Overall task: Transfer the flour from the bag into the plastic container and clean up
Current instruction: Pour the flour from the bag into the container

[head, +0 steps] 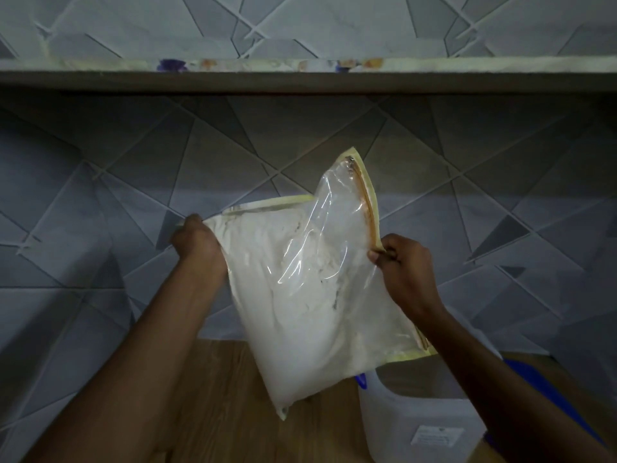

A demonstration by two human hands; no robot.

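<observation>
- The zip-top flour bag hangs in the air above the wooden surface, tilted, with one bottom corner pointing down and most of the flour slumped into that lower half.
- The left hand has its grip curled round the bag's upper left corner, probably to carry the weight and keep the bag steady.
- The right hand pinches the yellow-edged zip strip on the right side; the grip looks set to work the seal, though whether the zip is parted yet I cannot tell.
- The white plastic container stands on the surface, below and to the right of the bag, its mouth seemingly uncovered, well placed to receive the pour.
- A blue piece behind the right forearm may be its lid.
- No flour appears to be falling yet.
</observation>
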